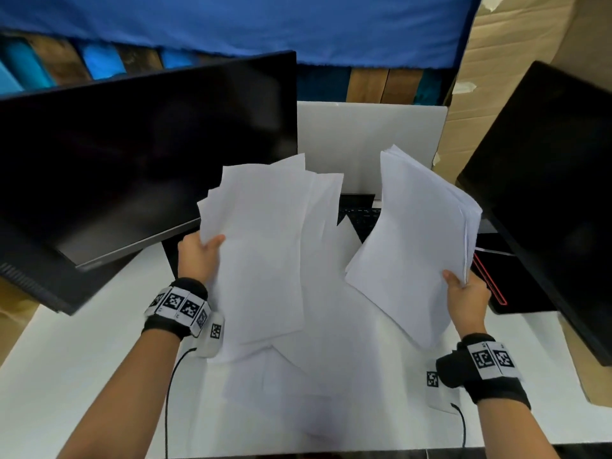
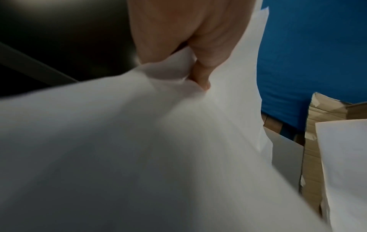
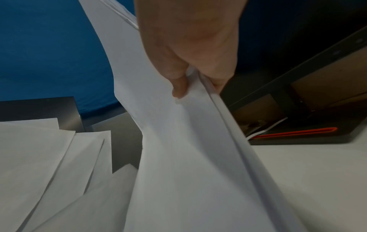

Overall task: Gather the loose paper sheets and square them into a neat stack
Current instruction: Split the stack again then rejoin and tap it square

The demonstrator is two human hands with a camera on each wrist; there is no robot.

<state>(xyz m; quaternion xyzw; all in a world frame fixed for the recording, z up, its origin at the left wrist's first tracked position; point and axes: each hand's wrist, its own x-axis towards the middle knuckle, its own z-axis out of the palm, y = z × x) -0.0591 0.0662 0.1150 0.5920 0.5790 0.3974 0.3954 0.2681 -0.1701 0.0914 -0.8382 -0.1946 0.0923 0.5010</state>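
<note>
My left hand (image 1: 206, 250) pinches a fanned, uneven bunch of white sheets (image 1: 265, 246) by its left edge, thumb on top; the left wrist view shows the thumb (image 2: 200, 78) pressed into the paper (image 2: 139, 141). My right hand (image 1: 463, 293) grips a thicker, more even stack of white sheets (image 1: 417, 240) at its lower right corner, lifted and tilted; the right wrist view shows that stack (image 3: 178, 149) between thumb and fingers (image 3: 178, 87). More loose sheets (image 1: 298, 385) lie spread on the white desk (image 1: 82, 376) beneath both bundles.
A dark monitor (image 1: 132, 154) leans at the left and another dark screen (image 1: 546, 200) stands at the right. A keyboard (image 1: 359, 217) and a white panel (image 1: 367, 140) lie behind the papers. A black pad with a red edge (image 1: 493, 286) sits by my right hand. Cardboard (image 1: 516, 61) stands behind.
</note>
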